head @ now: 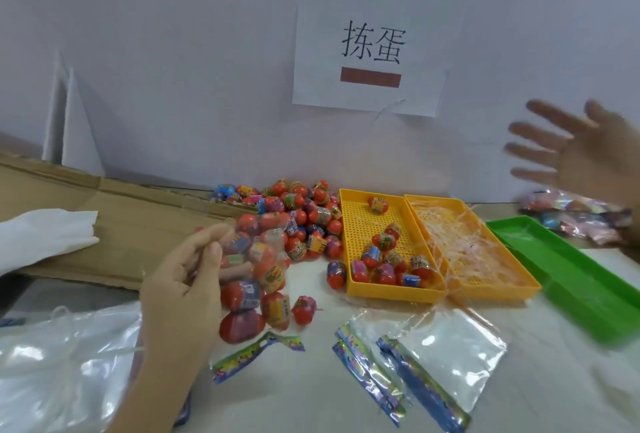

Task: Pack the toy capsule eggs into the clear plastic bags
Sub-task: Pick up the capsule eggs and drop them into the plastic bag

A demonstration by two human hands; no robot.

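Note:
My left hand point(183, 280) pinches the top of a clear plastic bag point(258, 280) filled with several red capsule eggs, held just above the table. My right hand point(581, 155) is raised at the right, blurred, fingers spread and holding nothing. A heap of loose capsule eggs point(304, 221) lies against the wall behind the bag. More eggs lie in a yellow perforated tray point(356, 224). Empty clear bags with colourful header strips point(446, 349) lie flat at the front.
A second yellow tray point(519, 280) holds thin plastic ties. A green tray point(588, 290) sits at the right, with filled bags point(581, 221) behind it. Flattened cardboard point(114, 218) and a large plastic sheet point(65, 370) lie at the left. A paper sign point(374, 44) hangs on the wall.

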